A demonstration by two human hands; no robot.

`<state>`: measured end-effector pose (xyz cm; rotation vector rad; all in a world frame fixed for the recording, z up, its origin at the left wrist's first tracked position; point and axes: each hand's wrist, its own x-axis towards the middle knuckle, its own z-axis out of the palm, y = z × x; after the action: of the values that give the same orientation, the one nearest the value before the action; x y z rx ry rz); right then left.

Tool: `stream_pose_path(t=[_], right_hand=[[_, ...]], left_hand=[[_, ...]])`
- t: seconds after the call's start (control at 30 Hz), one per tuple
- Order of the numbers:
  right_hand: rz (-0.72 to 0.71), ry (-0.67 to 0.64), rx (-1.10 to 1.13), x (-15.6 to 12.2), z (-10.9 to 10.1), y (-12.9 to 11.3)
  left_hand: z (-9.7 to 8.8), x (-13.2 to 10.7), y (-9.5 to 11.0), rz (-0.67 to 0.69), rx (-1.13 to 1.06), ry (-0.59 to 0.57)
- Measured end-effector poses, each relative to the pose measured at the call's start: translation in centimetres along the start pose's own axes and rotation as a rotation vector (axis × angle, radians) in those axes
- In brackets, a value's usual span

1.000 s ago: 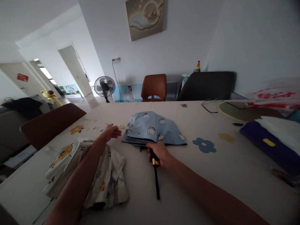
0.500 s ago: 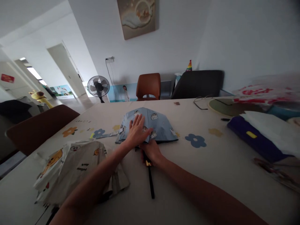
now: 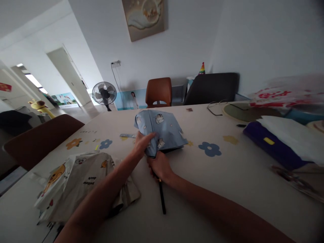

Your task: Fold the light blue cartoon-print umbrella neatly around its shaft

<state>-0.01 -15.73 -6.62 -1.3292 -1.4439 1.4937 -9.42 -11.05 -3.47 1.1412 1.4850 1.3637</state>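
A light blue umbrella (image 3: 168, 126) with white cartoon figures lies half folded on the table, its black shaft (image 3: 162, 199) pointing toward me. My left hand (image 3: 142, 144) is closed around the left side of the canopy, thumb on top of a fold. Just below the canopy's lower edge, my right hand (image 3: 161, 166) is wrapped around the umbrella's shaft; the part under its fingers is hidden. The umbrella's strap (image 3: 127, 135) sticks out on the left. Beside my left forearm lies a second umbrella (image 3: 83, 182), beige with cartoon ducks, loosely folded.
The white table (image 3: 192, 199) has a flower print. To the right are a purple pack with white tissue (image 3: 270, 145), a pair of glasses (image 3: 215, 109), a round green mat (image 3: 238, 113) and a plastic bag (image 3: 273, 96). Chairs (image 3: 158, 91) and a fan (image 3: 104, 93) stand beyond.
My left hand has gone from lying flat on the blue canopy to gripping its left side. The canopy's left panels are now gathered inward. My right hand stays on the shaft.
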Motion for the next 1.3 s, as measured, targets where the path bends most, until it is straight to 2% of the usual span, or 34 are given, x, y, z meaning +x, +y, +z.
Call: stream_pose_path(t=[0.17,0.33,0.47,0.63,0.7,0.8,0.97,1.13,1.3], right_hand=[[0.043,-0.093,-0.009,-0.1,0.2,-0.1],[0.182,-0.19,0.153,0.2,0.0,-0.3],[0.239,-0.261,0.226,0.4,-0.5,-0.5],[0.211,-0.423,0.378,0.5,-1.6,-0.8],[0.275,-0.472,0.417,0.7,-1.9,-1.0],[0.386,-0.488,0.4,0.8,-2.1,-1.3],[0.351,-0.49,0.388,0.8,-1.8,-1.2],[0.374,-0.469,0.441,0.4,-1.5,-1.1],[0.456,-0.594,0.435,0.2,-1.9,-1.2]], left_hand=[[-0.1,-0.1,-0.5,0.024,0.098,0.19],[-0.1,-0.3,-0.5,0.007,0.107,0.257],[-0.3,-0.5,-0.1,0.038,0.095,0.238],[-0.6,-0.5,0.3,0.058,0.059,0.176],[-0.7,-0.5,0.6,0.04,0.051,0.172],[-0.6,-0.7,1.1,0.038,0.047,0.165],[-0.6,-1.1,1.6,0.078,0.062,0.164],[-0.6,-0.8,1.0,0.088,0.017,0.152],[-0.4,-1.0,1.2,0.034,0.016,0.126]])
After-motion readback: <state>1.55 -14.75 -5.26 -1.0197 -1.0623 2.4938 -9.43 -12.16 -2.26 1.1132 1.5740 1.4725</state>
